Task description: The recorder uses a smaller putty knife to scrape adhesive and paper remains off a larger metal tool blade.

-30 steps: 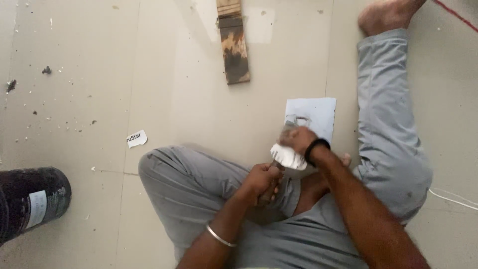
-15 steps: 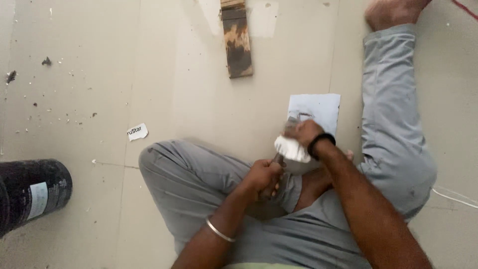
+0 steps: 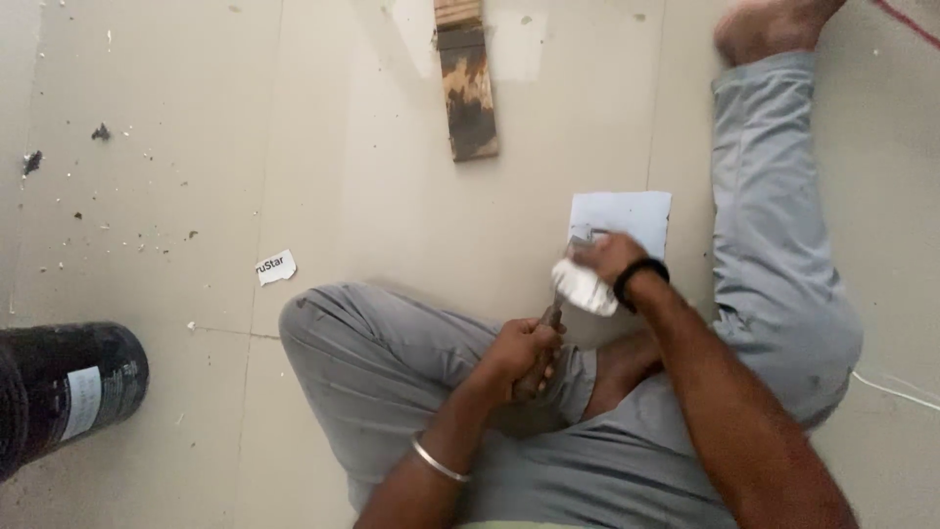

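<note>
I sit on a tiled floor with my legs in grey trousers. My left hand (image 3: 519,355) grips the dark handle of a tool (image 3: 548,321) that points up towards my right hand. My right hand (image 3: 605,259), with a black band on its wrist, holds a crumpled white cloth (image 3: 584,287) against the tool's upper end. The tool's tip is hidden by the cloth and blurred. A pale blue sheet (image 3: 627,216) lies on the floor just beyond my right hand.
A worn wooden plank (image 3: 466,86) lies on the floor ahead. A small white paper scrap (image 3: 275,266) lies to the left. A black cylinder with a white label (image 3: 61,392) rests at the left edge. A white cable (image 3: 896,390) runs at the right. Debris specks dot the far left.
My right hand with the cloth has shifted slightly over the tool's end; the view has drifted a little. My left hand keeps its grip.
</note>
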